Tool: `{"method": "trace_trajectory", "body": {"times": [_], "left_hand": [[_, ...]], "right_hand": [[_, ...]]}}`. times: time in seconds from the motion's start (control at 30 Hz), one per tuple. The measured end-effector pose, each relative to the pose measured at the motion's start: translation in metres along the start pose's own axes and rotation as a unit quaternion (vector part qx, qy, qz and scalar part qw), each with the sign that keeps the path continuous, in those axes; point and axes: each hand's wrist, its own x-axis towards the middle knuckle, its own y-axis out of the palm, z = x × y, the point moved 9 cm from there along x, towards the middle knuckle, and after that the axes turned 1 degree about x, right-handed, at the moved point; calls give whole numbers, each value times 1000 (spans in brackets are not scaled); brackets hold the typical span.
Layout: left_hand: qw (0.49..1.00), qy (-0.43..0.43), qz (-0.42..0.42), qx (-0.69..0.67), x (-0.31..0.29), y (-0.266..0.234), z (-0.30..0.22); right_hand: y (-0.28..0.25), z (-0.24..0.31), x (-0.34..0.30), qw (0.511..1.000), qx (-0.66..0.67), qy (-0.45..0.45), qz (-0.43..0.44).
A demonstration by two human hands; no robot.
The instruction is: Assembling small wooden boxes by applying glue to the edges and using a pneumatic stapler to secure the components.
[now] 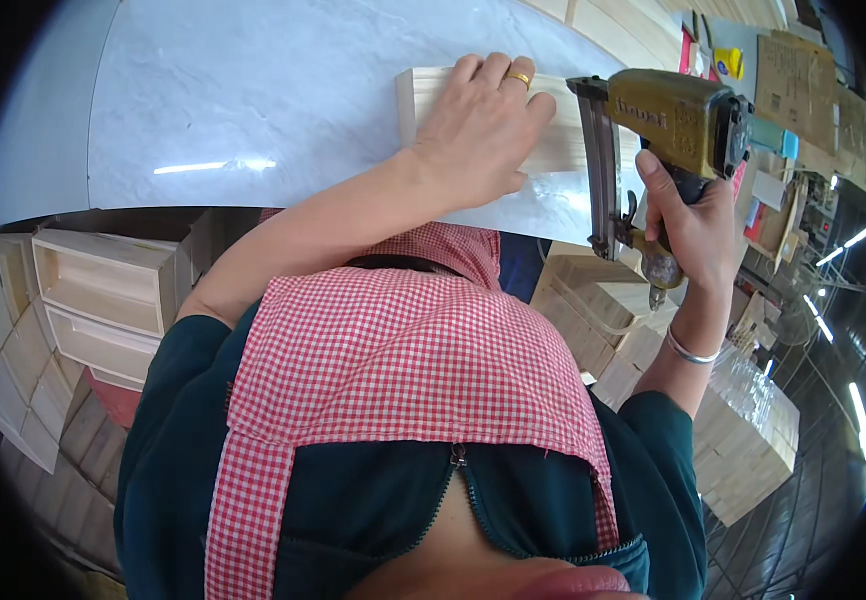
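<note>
A pale wooden piece (565, 130), box-like with a square left end, lies on the marbled worktop (253, 90). Across its top rests my left hand (483, 125), fingers curled over the far edge and thumb at the near side, gripping it. Beneath that hand part of the wood is hidden. In my right hand (695, 220) is a yellow and black nail gun (668, 115), my fingers wrapped round its handle. The gun's nose and long magazine stand at the right end of the wooden piece; whether they touch it I cannot tell.
Open pale wooden drawer boxes (103, 280) are stacked low on the left. Wooden blocks or boxes (593, 290) stand below the worktop on the right, with a wrapped stack (748, 430) beyond. Boards (623, 30) lie at the far edge, near a cardboard box (798, 90).
</note>
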Motion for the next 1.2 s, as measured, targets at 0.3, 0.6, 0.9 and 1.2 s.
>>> {"method": "trace_trajectory", "body": {"times": [0.3, 0.6, 0.9, 1.2], "left_hand": [[1000, 6, -19, 4, 0, -2, 1], [1000, -12, 0, -22, -2, 0, 8], [999, -1, -30, -13, -11, -2, 12], [999, 7, -37, -21, -7, 0, 9]], "right_hand": [[8, 0, 11, 999, 2, -27, 30], [10, 2, 17, 999, -3, -10, 48], [18, 12, 22, 996, -39, -35, 67], [5, 10, 40, 991, -96, -39, 90]]}}
